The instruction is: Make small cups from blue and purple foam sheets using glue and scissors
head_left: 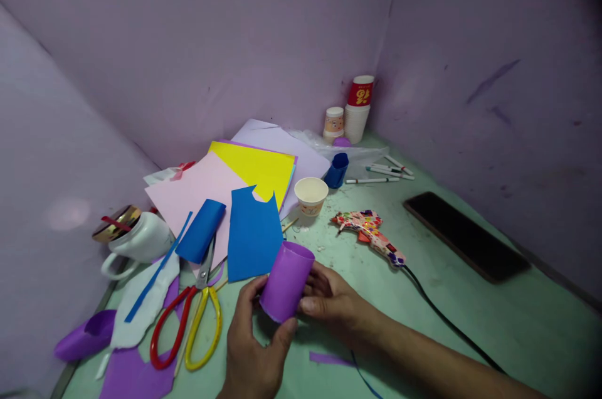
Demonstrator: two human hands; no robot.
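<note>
The left hand [256, 339] is curled partway around the lower part of a purple paper tube [288, 283], thumb against it, while the right hand [336, 305], fingers bent, steadies the other side. Together they hold it tilted above the green surface [324, 381], near a cut blue sheet [256, 236]. I can see scissors [204, 278] off to the left, a small paper cup [311, 204] beyond, and a patterned glue gun [375, 239] to the right.
</note>
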